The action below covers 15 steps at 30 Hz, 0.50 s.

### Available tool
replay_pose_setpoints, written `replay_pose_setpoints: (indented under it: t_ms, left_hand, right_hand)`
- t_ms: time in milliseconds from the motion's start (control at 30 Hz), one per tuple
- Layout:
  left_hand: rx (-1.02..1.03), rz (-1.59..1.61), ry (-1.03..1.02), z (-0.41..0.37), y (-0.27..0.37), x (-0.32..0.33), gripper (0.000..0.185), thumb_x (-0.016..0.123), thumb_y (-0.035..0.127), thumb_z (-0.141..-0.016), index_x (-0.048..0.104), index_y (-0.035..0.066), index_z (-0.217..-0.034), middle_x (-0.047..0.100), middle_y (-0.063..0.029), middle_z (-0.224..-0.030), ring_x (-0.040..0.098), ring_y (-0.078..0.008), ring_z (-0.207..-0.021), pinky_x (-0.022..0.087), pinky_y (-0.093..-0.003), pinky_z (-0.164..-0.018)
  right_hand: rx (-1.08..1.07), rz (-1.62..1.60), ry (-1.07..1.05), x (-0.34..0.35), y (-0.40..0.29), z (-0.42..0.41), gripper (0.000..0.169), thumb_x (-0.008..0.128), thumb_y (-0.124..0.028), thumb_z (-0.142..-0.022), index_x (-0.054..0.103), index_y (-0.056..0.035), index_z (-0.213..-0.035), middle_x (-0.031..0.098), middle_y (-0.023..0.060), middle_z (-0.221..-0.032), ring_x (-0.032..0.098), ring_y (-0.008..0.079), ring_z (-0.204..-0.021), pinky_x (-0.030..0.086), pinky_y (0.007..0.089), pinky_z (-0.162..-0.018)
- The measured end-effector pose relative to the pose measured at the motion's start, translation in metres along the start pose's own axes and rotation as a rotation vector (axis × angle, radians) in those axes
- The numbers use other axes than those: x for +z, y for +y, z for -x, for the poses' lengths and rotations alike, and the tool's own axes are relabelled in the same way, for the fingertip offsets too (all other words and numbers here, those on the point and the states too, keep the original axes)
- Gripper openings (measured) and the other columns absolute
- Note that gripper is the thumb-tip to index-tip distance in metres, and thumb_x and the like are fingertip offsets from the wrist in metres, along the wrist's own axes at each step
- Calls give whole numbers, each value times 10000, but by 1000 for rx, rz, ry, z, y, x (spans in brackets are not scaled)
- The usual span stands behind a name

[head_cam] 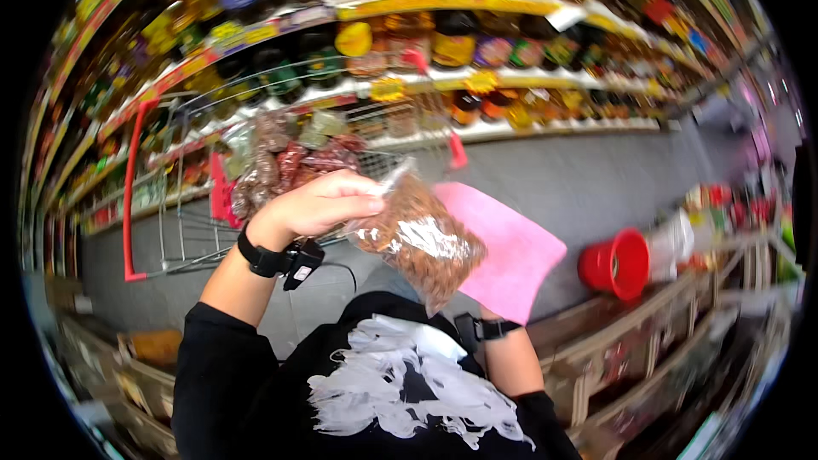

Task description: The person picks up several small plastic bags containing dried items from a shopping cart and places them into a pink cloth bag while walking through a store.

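Between the thumb and fingers of my left hand (329, 201) is the top corner of a clear plastic bag (425, 236) filled with brown dried food, its exact kind unclear. The bag hangs tilted in front of my body. Behind it spreads a pink cloth (511, 249), which covers my right hand; only that arm's wrist and black band show, so its grip is hidden. Past my left hand stands a wire shopping cart (182, 185) with a red handle. Several clear bags of dark, red and pale goods (307, 153) lie in the cart.
Shelves (409, 3) with bottles and jars curve across the far side. A red bucket (613, 265) stands at the right, near a white plastic bag (671, 239). Slatted display racks (626, 345) lie close behind me on the right. Grey tile floor (549, 166) runs between.
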<state>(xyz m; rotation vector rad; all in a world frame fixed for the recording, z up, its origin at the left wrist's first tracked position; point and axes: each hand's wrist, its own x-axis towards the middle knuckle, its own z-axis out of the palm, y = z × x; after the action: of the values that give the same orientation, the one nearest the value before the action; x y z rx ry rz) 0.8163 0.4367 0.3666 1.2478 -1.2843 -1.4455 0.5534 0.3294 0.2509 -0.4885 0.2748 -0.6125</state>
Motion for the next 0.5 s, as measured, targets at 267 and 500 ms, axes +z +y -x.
replay_pose_setpoints:
  t_ms: [267,500]
  left_hand:
    - [393,-628,-334,-123,6,195,262,530,200,-942,609,-12,-811,567,-161,-670,567,-302,-612,441,-363,-580]
    - [523,-588,-544,-163,-5,307,223,582,145,-898,591,-19,-747,527,-143,-621,523,-250,-547,408,-336,-527]
  right_hand:
    - [-277,-67,117,18,-47,179,562,695,-287,-856,457,-38,-1300,569,92,-1232,579,204,-1116,467,342,-979]
    - [-363,-157,193,-69,-27,249,637,764,-255,-792,455,-42,-1306,606,96,-1175,618,206,-1046,504,352,-917]
